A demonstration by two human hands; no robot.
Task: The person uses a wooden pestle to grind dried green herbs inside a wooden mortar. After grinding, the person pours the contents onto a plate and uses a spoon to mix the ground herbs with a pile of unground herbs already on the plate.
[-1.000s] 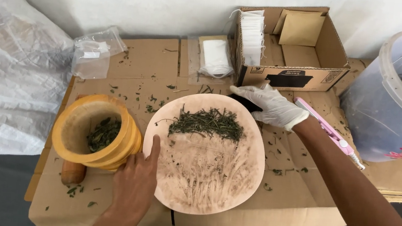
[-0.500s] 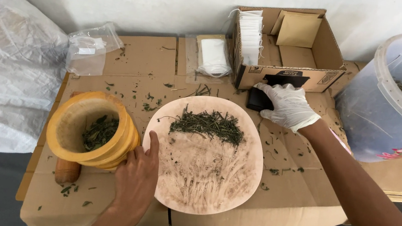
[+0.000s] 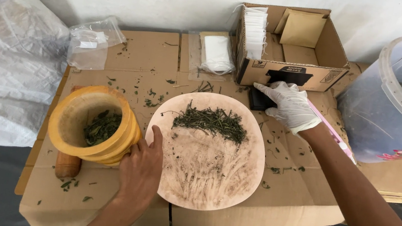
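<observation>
My bare left hand (image 3: 141,170) rests flat on the cardboard, its thumb on the left rim of a round tan plate (image 3: 213,176). A pile of dried green herb stems (image 3: 211,121) lies on the plate's far part. A yellow wooden mortar (image 3: 88,123) with crushed leaves inside stands just left of that hand. My right hand (image 3: 290,105), in a white glove, lies on a small black flat object (image 3: 258,100) beyond the plate, in front of the cardboard box (image 3: 287,75).
A wooden pestle (image 3: 67,165) lies under the mortar's near side. A clear plastic tub (image 3: 400,102) holding herbs stands at the right, a pink stick (image 3: 332,129) beside it. White packets (image 3: 217,53) and a plastic bag (image 3: 92,43) sit at the back. Crumpled plastic sheet (image 3: 2,63) lies left.
My gloved right hand has moved back from the plate's rim onto the black object by the box. My left hand has kept its place at the plate.
</observation>
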